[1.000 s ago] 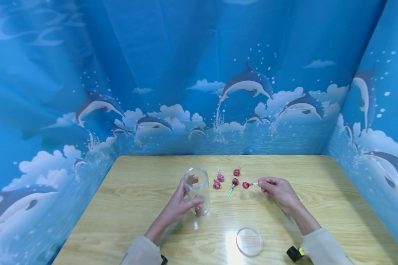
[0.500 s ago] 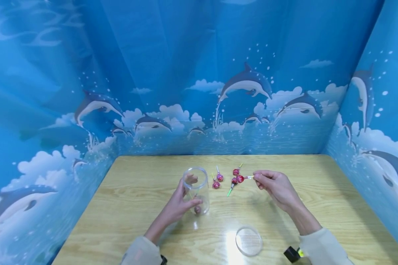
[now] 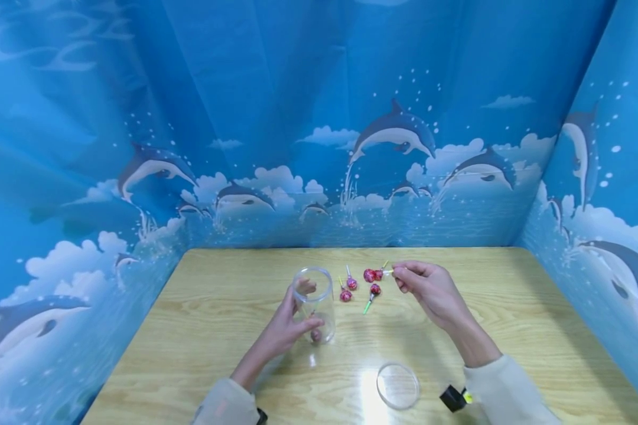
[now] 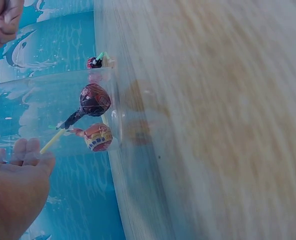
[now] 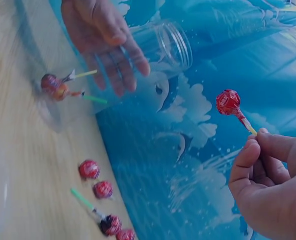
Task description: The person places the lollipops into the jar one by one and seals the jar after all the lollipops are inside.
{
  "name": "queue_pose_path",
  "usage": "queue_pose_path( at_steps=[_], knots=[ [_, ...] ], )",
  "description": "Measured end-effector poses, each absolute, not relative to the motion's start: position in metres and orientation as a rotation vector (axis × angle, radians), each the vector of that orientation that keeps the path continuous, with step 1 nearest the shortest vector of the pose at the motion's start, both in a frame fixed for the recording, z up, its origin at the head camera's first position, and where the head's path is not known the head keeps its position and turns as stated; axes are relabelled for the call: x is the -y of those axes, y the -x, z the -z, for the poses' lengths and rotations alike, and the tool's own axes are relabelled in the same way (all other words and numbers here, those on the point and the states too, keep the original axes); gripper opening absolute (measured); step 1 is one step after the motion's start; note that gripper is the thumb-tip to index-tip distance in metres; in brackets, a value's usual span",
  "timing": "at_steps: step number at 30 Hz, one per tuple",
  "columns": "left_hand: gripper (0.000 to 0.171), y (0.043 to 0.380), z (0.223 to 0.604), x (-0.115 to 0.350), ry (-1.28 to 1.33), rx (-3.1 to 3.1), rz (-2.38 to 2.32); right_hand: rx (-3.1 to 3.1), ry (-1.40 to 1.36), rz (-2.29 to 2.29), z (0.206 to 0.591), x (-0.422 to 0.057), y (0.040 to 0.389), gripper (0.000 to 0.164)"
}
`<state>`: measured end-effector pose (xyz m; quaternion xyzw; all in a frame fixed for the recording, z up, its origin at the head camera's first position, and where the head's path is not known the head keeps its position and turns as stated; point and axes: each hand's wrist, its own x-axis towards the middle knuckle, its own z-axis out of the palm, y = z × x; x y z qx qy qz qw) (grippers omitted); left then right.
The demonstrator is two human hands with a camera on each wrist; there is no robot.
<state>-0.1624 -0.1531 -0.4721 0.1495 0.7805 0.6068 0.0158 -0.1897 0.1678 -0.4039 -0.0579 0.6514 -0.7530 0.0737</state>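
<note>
My left hand [image 3: 285, 328] grips a clear plastic jar [image 3: 327, 308], which stands upright and uncovered on the table, fingers behind it and thumb in front. Inside, at the bottom, lie a dark-wrapped lollipop [image 4: 95, 100] and an orange-and-red one [image 4: 98, 137], their sticks pointing up. Between thumb and fingertips, my right hand [image 3: 432, 293] pinches the yellow stick of a red lollipop [image 5: 229, 103]. That candy is raised off the table, right of the jar, and overlaps another lollipop [image 3: 379, 275] in the head view. Several more lie nearby, among them one with a green stick [image 3: 374, 290].
A clear round lid [image 3: 397, 408] lies flat near the front of the wooden table [image 3: 218, 295]. Blue dolphin-print curtains [image 3: 276, 118] stand behind the table and along its sides. A black wrist camera [image 3: 453, 398] sits by the right sleeve.
My right hand has moved left and toward the far edge, carrying the red lollipop over the others and lifting it. The left hand and jar have stayed in place.
</note>
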Motion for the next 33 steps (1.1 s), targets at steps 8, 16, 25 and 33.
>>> queue_pose_path(
  at_steps=[8,16,25,33],
  knots=[
    [0.090,0.163,0.470,0.153,-0.470,-2.445,-1.870,-1.889,0.258,2.286,0.388,-0.144,0.195,0.020],
    [0.090,0.162,0.471,0.155,-0.476,-2.445,-1.875,-1.849,0.324,2.282,0.386,-0.118,0.206,0.019],
    [0.091,0.162,0.470,0.153,-0.483,-2.425,-1.891,-1.904,0.340,2.210,0.384,-0.097,0.210,0.024],
    [0.090,0.163,0.474,0.154,-0.502,-2.428,-1.892,-1.938,0.328,2.154,0.384,-0.081,0.212,0.022]
  ],
)
